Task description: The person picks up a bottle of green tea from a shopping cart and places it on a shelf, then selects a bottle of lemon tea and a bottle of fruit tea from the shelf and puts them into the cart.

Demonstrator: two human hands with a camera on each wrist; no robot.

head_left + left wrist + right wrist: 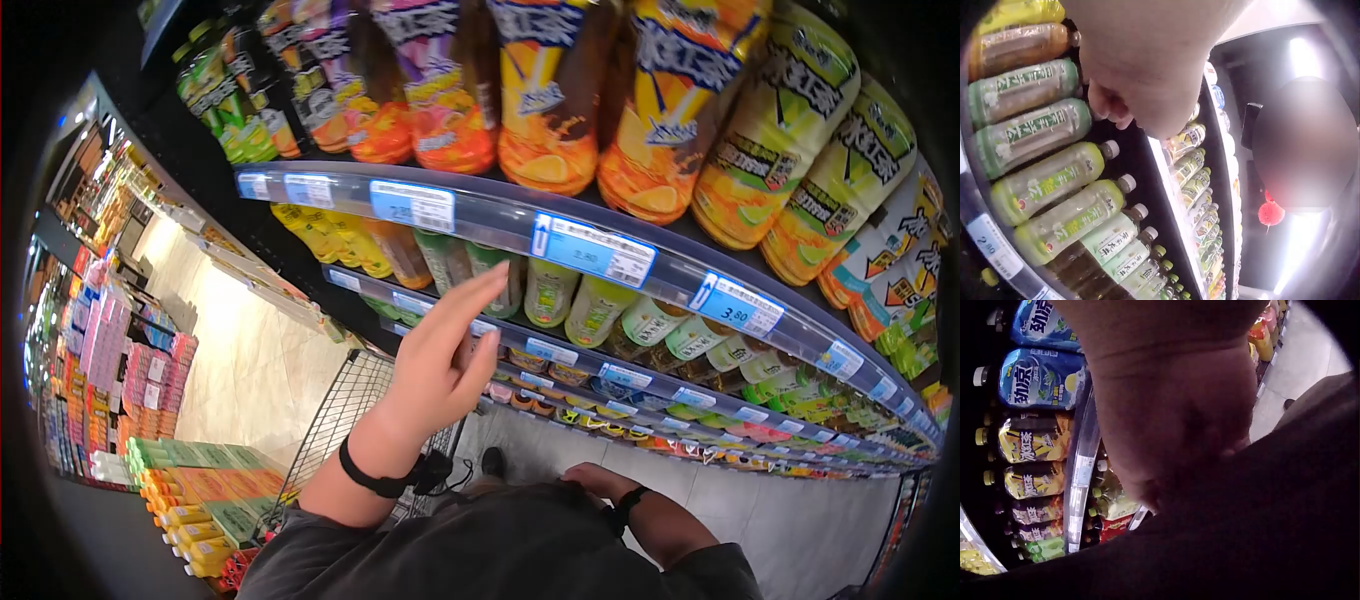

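"Where's your left hand [432,365]?"

"Raised in front of the shelves, palm empty as far as I can see. My index finger reaches out nearly straight, with my thumb spread a little way from it; the other fingers bend loosely."

"And the green bottles [548,292]?"

"They stand in a row on the shelf below the big price tags [595,250], close to my fingertips. I can't tell whether I'm touching one."

"What's above them?"

"Bigger tea bottles [550,100], orange and yellow, side by side on the upper shelf."

"Your right hand [597,480]?"

"Low, against my dark shirt [450,550]. Its fingers are mostly hidden, so I can't say how they lie or whether they hold anything."

"The cart [335,420]?"

"A wire one, beside my left forearm, over the pale floor."
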